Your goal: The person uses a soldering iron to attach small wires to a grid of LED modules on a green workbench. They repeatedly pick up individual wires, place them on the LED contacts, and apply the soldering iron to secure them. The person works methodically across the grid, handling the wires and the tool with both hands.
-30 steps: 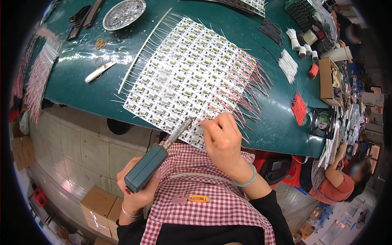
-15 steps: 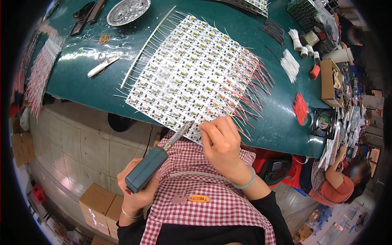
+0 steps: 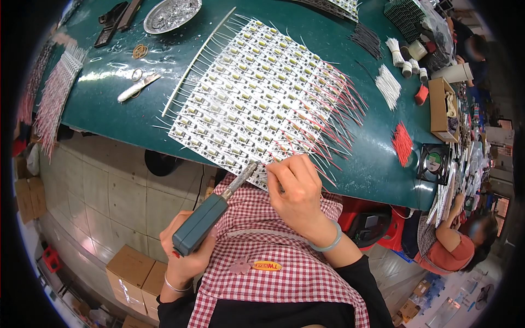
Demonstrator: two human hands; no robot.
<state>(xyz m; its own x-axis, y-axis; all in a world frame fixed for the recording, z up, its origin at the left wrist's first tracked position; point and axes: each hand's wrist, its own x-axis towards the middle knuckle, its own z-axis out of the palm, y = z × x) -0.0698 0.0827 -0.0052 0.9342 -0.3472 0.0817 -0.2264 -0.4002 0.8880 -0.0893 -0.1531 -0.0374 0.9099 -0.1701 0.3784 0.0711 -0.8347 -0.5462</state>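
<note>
The left hand [image 3: 186,257] is wrapped around the teal handle of a soldering iron [image 3: 210,216], whose metal tip points up at the near edge of the big panel of small circuit boards [image 3: 257,93]. The right hand [image 3: 298,191] sits right at that same edge, fingers pinched together on something thin, probably a wire, though I can't actually make out what's in the pinch.

The panel lies tilted across the green table [image 3: 109,109], and its near corner hangs a bit over the table edge, right above the checked apron [image 3: 273,262]. Red wires [image 3: 339,109] fan off its right side and white wires [image 3: 202,60] off its left. So not much free room near the hands; the bare patches are left of the panel, around the tweezers [image 3: 138,87], and on the right toward the loose red wire bundle [image 3: 403,143].

The iron's tip is half hidden behind the right hand's fingers, so I can't tell if it touches. Another person [image 3: 454,240] is at lower right, mostly cut off by the frame's rim.
</note>
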